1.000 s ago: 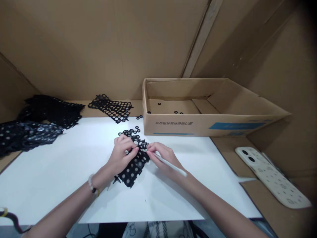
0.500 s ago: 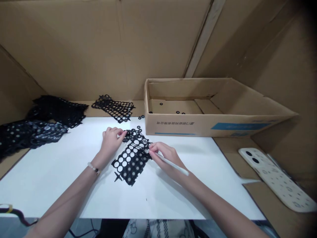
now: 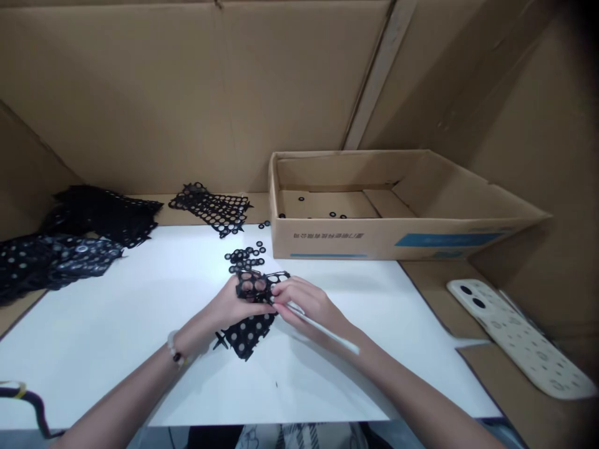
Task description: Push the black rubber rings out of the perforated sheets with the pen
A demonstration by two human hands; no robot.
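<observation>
Head view: a person's left hand (image 3: 229, 305) grips one end of a black perforated sheet (image 3: 248, 340), fingers closed round the lifted part, while the right hand (image 3: 306, 305) holds a slim white stick (image 3: 325, 332), fingers curled on it and its tip near the sheet's raised end. The rest of the sheet lies on a white board (image 3: 116, 324), just below a scatter of small black rings (image 3: 244, 257). Farther off sit a cardboard box (image 3: 327, 246) with a few rings inside, a second black sheet (image 3: 210, 209) on the bench, and heaped black sheets (image 3: 79, 262) at far left; a cream perforated panel (image 3: 519, 340) rests at right. The step in hand appears to be work at the lifted end, and the next move looks to call for the stick's tip to be set against it
</observation>
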